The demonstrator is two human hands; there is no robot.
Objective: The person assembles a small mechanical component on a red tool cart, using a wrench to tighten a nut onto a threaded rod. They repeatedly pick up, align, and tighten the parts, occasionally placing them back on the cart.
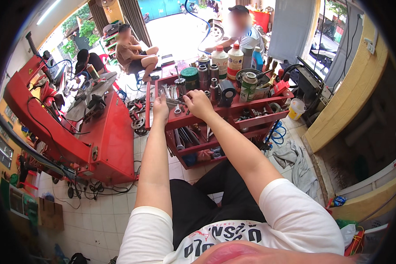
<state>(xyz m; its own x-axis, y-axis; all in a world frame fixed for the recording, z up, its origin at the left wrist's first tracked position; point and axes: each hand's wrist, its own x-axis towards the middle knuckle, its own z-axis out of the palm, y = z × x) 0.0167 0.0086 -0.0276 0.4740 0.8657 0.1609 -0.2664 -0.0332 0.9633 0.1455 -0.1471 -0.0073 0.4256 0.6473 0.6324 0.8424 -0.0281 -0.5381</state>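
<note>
Head view: two hands (pixel 161 108) (pixel 199 104) hold one grey piece (pixel 174 102); two white bottles (pixel 220 62) (pixel 234 62) stand beyond.

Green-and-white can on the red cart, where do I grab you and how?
Probably wrap your fingers around the middle of the can, from the wearer's side: it's round and standing, with its front uncovered, while the round metal container crowds it behind.
</note>
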